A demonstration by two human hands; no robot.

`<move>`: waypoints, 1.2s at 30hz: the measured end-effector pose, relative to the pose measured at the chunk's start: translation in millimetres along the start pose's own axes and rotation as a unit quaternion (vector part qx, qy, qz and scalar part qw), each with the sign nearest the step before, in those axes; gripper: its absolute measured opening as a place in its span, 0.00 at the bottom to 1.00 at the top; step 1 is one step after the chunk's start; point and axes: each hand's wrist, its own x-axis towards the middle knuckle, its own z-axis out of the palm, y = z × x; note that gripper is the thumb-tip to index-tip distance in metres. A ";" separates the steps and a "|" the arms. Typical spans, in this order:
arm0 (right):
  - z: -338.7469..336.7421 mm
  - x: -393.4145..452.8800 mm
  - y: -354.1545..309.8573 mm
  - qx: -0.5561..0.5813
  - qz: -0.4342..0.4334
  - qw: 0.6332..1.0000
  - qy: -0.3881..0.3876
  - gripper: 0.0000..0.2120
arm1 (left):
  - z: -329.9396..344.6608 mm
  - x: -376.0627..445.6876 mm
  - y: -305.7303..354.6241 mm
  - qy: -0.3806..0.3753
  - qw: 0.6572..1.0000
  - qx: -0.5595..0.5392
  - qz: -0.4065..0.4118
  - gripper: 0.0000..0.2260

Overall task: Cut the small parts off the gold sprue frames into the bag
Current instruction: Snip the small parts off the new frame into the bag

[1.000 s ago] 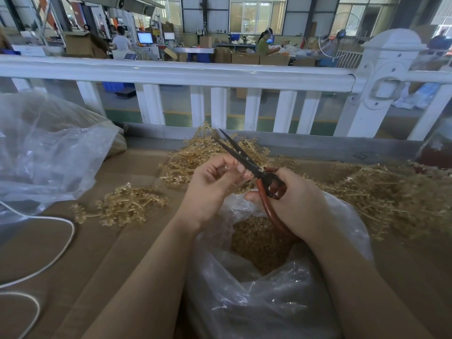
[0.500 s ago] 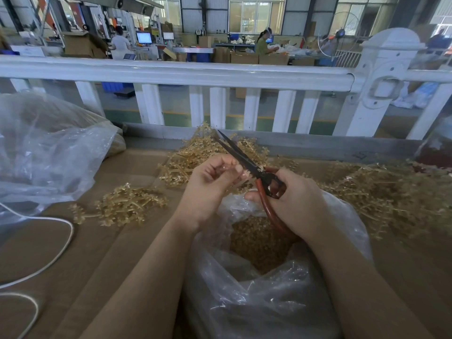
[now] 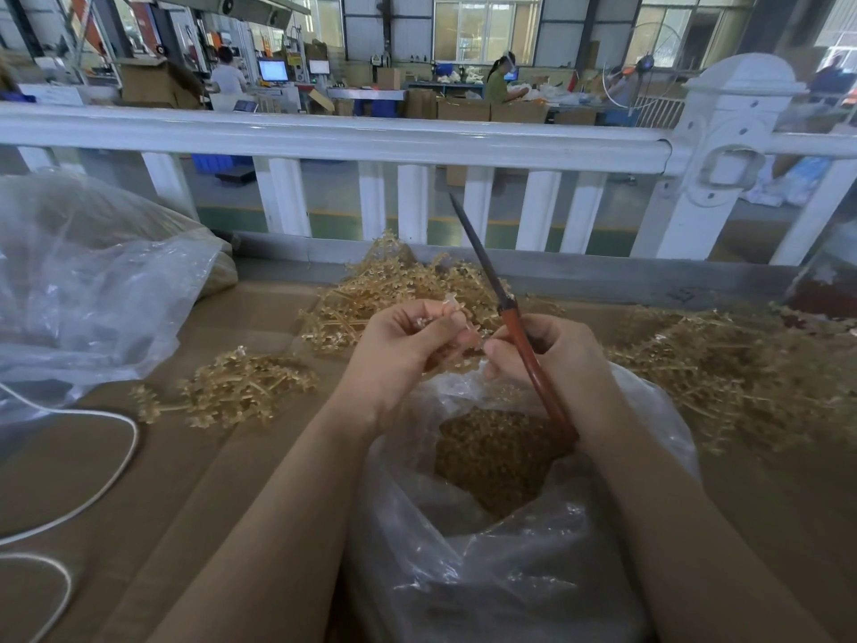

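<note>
While scissors (image 3: 519, 336) point up (blades together), hands over bag (image 3: 649, 410)

left hand (image 3: 408, 345) pinches sprue | right hand (image 3: 556, 359) grips scissors (image 3: 505, 308) | above bag (image 3: 649, 410)

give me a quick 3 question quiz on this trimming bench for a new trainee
1. True or false: the scissors point up and away from the person, blades closed.
2. Which hand holds the scissors' red handle?
A. left hand
B. right hand
C. neither
3. Fill in: the cut gold parts lie inside the open clear ____ below both hands.

Key:
1. True; the blades read as one closed line toward the white railing.
2. B; the right hand has its grip round the handle, while the left hand pinches a small gold sprue piece.
3. Bag.
</note>
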 end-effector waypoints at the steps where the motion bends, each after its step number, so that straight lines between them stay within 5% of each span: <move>1: 0.3 -0.1 -0.9 0.018 0.010 1.000 0.003 0.04 | -0.1 -0.5 1.5 0.001 1.000 -0.016 -0.021 0.04; 5: -3.1 -2.4 -4.9 0.117 0.021 0.992 0.030 0.05 | -7.5 -1.0 6.8 -0.028 0.991 -0.077 -0.107 0.20; 10: -6.4 -5.7 -10.0 0.175 0.020 0.983 0.049 0.05 | -10.5 -3.6 4.9 -0.090 0.983 -0.034 -0.157 0.13; 27: 3.5 -1.9 -5.4 0.120 0.027 0.991 0.050 0.04 | 0.2 -1.2 4.0 0.007 0.982 -0.129 -0.135 0.08; 36: 6.1 1.9 1.3 0.109 0.009 0.991 0.080 0.03 | 0.0 -1.5 4.5 -0.008 0.978 -0.145 -0.151 0.03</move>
